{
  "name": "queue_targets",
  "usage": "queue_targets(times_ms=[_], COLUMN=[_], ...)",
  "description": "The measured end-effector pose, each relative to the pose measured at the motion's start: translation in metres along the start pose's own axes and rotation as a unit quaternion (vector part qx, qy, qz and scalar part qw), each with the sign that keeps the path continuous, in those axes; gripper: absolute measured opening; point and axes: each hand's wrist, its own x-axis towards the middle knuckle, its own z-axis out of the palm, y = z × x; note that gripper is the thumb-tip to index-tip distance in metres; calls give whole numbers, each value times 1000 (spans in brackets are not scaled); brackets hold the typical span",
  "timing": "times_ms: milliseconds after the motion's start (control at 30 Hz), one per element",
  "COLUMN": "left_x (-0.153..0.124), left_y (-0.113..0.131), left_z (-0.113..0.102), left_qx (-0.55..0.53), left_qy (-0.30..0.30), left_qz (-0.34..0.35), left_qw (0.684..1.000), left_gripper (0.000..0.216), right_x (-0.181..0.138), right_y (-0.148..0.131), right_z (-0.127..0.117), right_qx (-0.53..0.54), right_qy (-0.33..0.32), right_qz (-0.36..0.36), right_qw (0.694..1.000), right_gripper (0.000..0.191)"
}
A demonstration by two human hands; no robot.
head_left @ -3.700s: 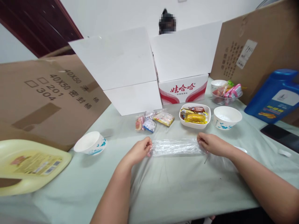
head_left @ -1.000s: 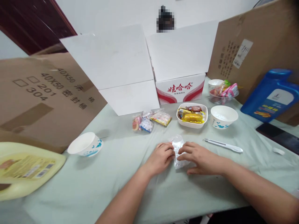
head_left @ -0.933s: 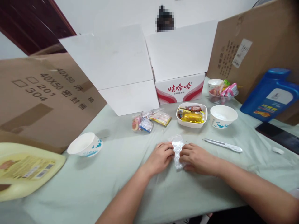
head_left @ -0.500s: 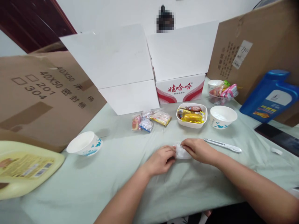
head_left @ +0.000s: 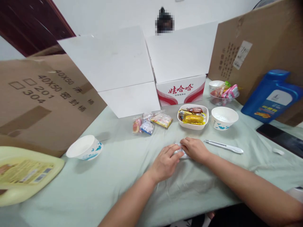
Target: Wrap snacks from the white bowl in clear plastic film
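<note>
A small crumpled clear plastic bag (head_left: pixel 184 154) lies on the cloth between my hands, largely covered by fingers; its contents cannot be made out. My left hand (head_left: pixel 167 161) presses over its left side with bent fingers. From the right, my right hand (head_left: pixel 194 149) pinches its upper edge, fingertips close to those of the left. Just right of my right hand rests a white utility knife (head_left: pixel 223 146). Beyond the hands stands a white tray (head_left: pixel 193 126) of wrapped snacks, with a paper bowl (head_left: pixel 223 123) beside it.
Wrapped snacks (head_left: pixel 151 122) lie left of the tray. Another paper bowl (head_left: pixel 85 148) and a yellow jug (head_left: pixel 28 176) are at left. A blue bottle (head_left: pixel 272 96), a phone (head_left: pixel 281 138) and a clear snack bowl (head_left: pixel 223 100) are at right. Cardboard boxes (head_left: pixel 127 101) line the back.
My left hand has moved over the plastic bag, covering more of it. The right hand has shifted slightly toward the left hand. The whole view has moved a little.
</note>
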Motion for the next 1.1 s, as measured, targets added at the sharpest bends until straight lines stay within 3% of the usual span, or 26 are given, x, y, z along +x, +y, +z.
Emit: queue_targets(times_ms=[100,200,300,367,433,567,767,1100], left_x=[1,1,1,0,0,0,2,3], left_y=[0,-2,-6,-9,-13,-19,-29,-37], left_z=[0,-1,0,2,4,8,7,8], left_qx=[8,-12,-34,-52,-63,-59,-56,-49], left_qy=[-49,-64,-57,-36,2,63,91,85], left_qz=[14,3,0,-7,-28,-68,-101,-103], left_qw=[999,998,998,998,998,994,989,990], left_gripper=[21,19,19,16,14,13,12,8], right_x=[2,1,-6,-11,-13,-13,-20,-84], right_y=[6,15,16,10,3,-6,-8,6], right_z=[-6,-12,-9,1,14,32,31,20], right_qx=[-11,-26,16,47,47,27,21,29], right_qy=[7,90,160,147,125,112,109,133], right_qz=[15,36,-84,-178,-210,-176,-146,-133], right_qw=[1000,995,983,972,969,978,983,982], right_gripper=[21,17,21,26,31,37,35,34])
